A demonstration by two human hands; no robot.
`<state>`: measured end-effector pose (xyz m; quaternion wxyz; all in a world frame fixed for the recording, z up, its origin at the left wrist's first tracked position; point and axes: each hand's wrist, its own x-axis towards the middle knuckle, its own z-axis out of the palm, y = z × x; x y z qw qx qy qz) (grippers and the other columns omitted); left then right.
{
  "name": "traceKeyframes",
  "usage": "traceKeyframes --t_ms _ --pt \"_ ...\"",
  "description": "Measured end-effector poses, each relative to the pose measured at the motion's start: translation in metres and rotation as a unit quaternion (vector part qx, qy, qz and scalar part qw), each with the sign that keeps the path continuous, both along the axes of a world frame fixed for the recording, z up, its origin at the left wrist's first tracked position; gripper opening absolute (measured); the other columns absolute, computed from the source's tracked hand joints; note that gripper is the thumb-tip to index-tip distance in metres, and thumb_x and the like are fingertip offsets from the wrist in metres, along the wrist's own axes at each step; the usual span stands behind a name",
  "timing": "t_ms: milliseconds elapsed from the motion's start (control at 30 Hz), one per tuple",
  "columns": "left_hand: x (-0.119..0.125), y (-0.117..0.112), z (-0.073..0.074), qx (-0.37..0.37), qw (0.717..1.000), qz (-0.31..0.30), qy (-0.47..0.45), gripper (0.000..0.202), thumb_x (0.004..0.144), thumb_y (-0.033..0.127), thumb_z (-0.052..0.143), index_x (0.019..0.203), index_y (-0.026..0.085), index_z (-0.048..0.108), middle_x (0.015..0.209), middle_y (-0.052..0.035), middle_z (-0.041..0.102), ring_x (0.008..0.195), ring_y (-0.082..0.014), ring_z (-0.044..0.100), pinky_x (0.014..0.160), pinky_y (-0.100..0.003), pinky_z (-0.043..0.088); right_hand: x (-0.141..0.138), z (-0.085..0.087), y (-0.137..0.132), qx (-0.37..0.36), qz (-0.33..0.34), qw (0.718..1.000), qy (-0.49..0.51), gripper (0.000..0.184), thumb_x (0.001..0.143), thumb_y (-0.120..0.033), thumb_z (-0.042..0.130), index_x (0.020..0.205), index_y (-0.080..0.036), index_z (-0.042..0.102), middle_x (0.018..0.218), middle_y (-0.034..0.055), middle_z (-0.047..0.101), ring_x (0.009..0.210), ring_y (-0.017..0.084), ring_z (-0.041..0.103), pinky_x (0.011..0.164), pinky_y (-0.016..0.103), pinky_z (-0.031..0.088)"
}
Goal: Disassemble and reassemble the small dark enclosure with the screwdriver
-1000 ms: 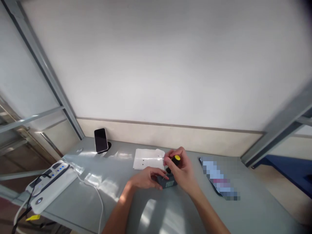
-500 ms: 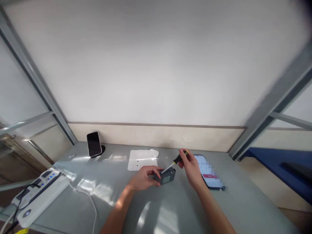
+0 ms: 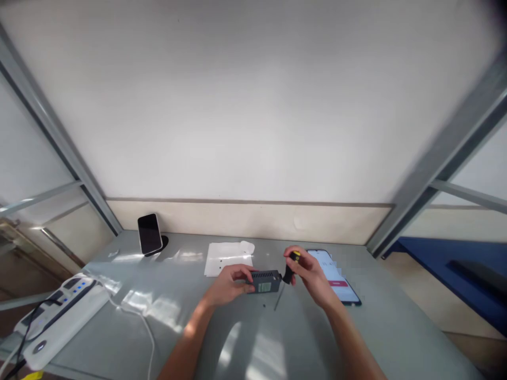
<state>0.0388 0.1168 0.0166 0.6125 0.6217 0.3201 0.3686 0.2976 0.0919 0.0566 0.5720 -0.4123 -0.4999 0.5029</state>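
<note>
My left hand is closed around the left end of a small dark grey vented box, which has a pale label on its near side. A screwdriver with a black and yellow handle is gripped in my right hand. Its thin shaft slants down and left in front of the box's right end, apart from the vents. On the table near the shaft lies a tiny dark piece, too small to name. Behind the box is a white sheet with a few small dark specks on it.
To the right of my right hand a phone lies with its screen lit. Another phone leans on a stand at the back left. A white power strip with cables sits at the left edge. A wall panel borders the grey table.
The screwdriver has swung away from the box's top, its shaft now pointing down in front of the right end. The box has turned to lie more level across. A tiny dark piece now shows on the table.
</note>
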Motion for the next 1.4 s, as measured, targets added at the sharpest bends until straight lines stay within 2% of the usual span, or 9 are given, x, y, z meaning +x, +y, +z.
traceKeyframes --t_ms 67,167,267,700,867,967,1067,1233,1400 --pt "0.0 0.0 -0.002 -0.001 1.0 0.001 -0.005 0.046 0.065 0.05 0.097 0.079 0.015 0.069 0.126 -0.0159 0.074 0.109 -0.0284 0.071 0.096 -0.039 0.053 -0.002 0.007 -0.006 0.032 0.024 0.997 -0.067 0.03 0.086 -0.049 0.081 0.091 -0.022 0.07 0.073 -0.0026 0.059 0.052 0.013 0.054 0.051 0.028 0.044" --pt "-0.001 0.0 -0.003 -0.002 1.0 -0.006 -0.008 0.045 0.066 0.049 0.097 0.082 0.016 0.07 0.127 -0.0159 0.073 0.11 -0.0287 0.071 0.094 -0.038 0.054 -0.01 0.015 -0.009 0.064 0.01 0.989 -0.133 0.03 0.087 -0.051 0.078 0.089 -0.022 0.07 0.086 0.0006 0.063 0.055 0.013 0.053 0.052 0.028 0.044" --pt "-0.003 0.0 -0.003 0.01 1.0 -0.015 -0.008 0.042 0.07 0.048 0.095 0.087 0.016 0.072 0.128 -0.0149 0.073 0.112 -0.0281 0.07 0.097 -0.038 0.053 -0.015 0.017 -0.009 0.08 0.002 0.98 -0.181 0.029 0.088 -0.052 0.075 0.088 -0.023 0.07 0.086 0.0017 0.062 0.06 0.014 0.054 0.052 0.027 0.044" --pt "-0.003 0.0 0.005 0.071 0.997 0.026 -0.004 0.039 0.089 0.055 0.078 0.093 0.017 0.074 0.114 -0.0126 0.078 0.104 -0.0252 0.071 0.092 -0.035 0.053 -0.031 0.017 -0.013 0.155 0.004 0.964 -0.218 0.022 0.094 -0.045 0.071 0.088 -0.024 0.07 0.081 0.0013 0.06 0.067 0.017 0.056 0.057 0.027 0.044" --pt "-0.002 -0.002 0.012 0.125 0.988 0.089 0.025 0.039 0.096 0.056 0.068 0.093 0.017 0.073 0.105 -0.0098 0.077 0.099 -0.0233 0.07 0.089 -0.034 0.054 -0.034 0.021 -0.016 0.152 0.015 0.968 -0.199 0.021 0.093 -0.043 0.074 0.086 -0.024 0.071 0.082 0.0014 0.059 0.067 0.016 0.057 0.056 0.026 0.046" --pt "-0.003 -0.005 0.013 0.219 0.958 0.164 0.088 0.031 0.1 0.048 0.061 0.093 0.019 0.071 0.096 -0.0071 0.073 0.092 -0.0209 0.068 0.084 -0.032 0.054 -0.032 0.018 -0.015 0.131 -0.014 0.982 -0.136 0.023 0.09 -0.045 0.076 0.087 -0.023 0.071 0.083 0.0008 0.059 0.062 0.015 0.058 0.053 0.026 0.047" --pt "-0.002 -0.01 0.012 0.343 0.904 0.206 0.151 0.025 0.104 0.035 0.052 0.098 0.021 0.071 0.096 -0.0075 0.069 0.092 -0.0209 0.066 0.085 -0.034 0.054 -0.027 0.01 -0.01 0.098 -0.08 0.991 -0.043 0.027 0.087 -0.048 0.081 0.09 -0.023 0.069 0.079 -0.0012 0.061 0.054 0.013 0.058 0.051 0.027 0.049" --pt "0.004 -0.016 0.011 0.463 0.842 0.204 0.186 0.023 0.098 0.029 0.058 0.117 0.022 0.069 0.112 -0.0108 0.068 0.101 -0.0243 0.067 0.09 -0.039 0.057 -0.02 0.0 0.003 0.054 -0.205 0.971 0.108 0.034 0.082 -0.051 0.085 0.09 -0.023 0.066 0.07 -0.0047 0.058 0.053 0.012 0.059 0.05 0.025 0.049" --pt "0.013 -0.017 0.009 0.509 0.809 0.206 0.207 0.021 0.098 0.031 0.065 0.117 0.024 0.069 0.108 -0.009 0.07 0.096 -0.023 0.068 0.084 -0.037 0.059 -0.019 -0.001 0.009 0.026 -0.214 0.963 0.159 0.04 0.074 -0.051 0.091 0.087 -0.022 0.067 0.069 -0.0059 0.057 0.051 0.012 0.058 0.046 0.024 0.048"
